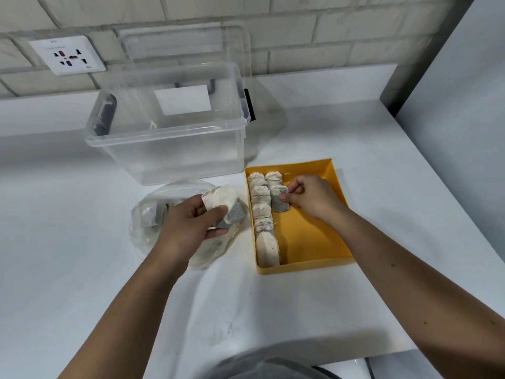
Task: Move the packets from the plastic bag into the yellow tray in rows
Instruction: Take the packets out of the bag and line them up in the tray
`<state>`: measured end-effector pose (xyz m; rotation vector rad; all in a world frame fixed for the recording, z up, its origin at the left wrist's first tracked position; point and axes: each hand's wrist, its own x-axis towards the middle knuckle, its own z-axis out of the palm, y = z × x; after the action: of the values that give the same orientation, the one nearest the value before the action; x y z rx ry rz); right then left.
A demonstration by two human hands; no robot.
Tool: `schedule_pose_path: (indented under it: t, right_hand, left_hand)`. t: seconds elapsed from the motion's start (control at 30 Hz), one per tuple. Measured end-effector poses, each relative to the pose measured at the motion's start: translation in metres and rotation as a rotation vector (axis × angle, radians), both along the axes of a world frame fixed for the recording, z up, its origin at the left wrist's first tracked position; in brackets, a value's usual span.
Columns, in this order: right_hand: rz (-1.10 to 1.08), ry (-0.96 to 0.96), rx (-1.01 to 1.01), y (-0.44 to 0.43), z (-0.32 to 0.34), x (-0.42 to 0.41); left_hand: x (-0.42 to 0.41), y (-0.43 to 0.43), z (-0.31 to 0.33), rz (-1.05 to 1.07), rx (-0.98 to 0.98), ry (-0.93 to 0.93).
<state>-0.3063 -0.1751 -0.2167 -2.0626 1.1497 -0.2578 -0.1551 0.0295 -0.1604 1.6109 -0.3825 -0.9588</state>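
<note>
The yellow tray (314, 236) lies on the white counter, right of centre. A row of several pale paper packets (263, 214) runs along its left wall. A second row beside it holds two packets; my right hand (311, 196) pinches the nearer packet (279, 199) of that row. Left of the tray sits the clear plastic bag (153, 214) with a few packets still inside. My left hand (188, 220) is above the bag, gripping a small bunch of packets (226, 205).
A clear plastic storage box (169, 138) stands open behind the bag and tray, its lid (185, 50) leaning on the tiled wall. A wall socket (67, 54) is at the upper left. The counter edge runs down the right side.
</note>
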Motion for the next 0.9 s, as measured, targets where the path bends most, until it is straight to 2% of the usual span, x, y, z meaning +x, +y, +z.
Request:
schedule_pose_path:
  t: [0.2, 0.3, 0.37, 0.43, 0.57, 0.77, 0.9]
  right_hand:
    - [-0.029, -0.007, -0.019, 0.002, 0.012, -0.003]
    - [-0.026, -0.146, -0.065, 0.020, 0.036, -0.003]
    - [0.034, -0.285, 0.082, 0.042, 0.053, 0.000]
    - [0.087, -0.345, 0.188, 0.062, 0.060, 0.004]
    - [0.084, -0.370, 0.137, 0.071, 0.060, 0.005]
    - [-0.032, -0.433, 0.292, 0.047, 0.078, -0.016]
    - [0.042, -0.287, 0.327, 0.062, 0.071, -0.009]
  left_hand:
    - [-0.003, -0.001, 0.004, -0.006, -0.007, 0.035]
    - [-0.007, -0.002, 0.005, -0.023, -0.031, 0.066]
    - [-0.010, -0.003, 0.006, -0.031, -0.039, 0.066]
    - [-0.013, -0.006, 0.007, -0.048, -0.039, 0.049]
    - [-0.017, -0.008, 0.008, -0.067, -0.041, 0.014]
    - [-0.015, -0.008, 0.005, -0.043, -0.034, 0.010]
    - [-0.023, -0.014, 0.006, -0.042, -0.060, 0.030]
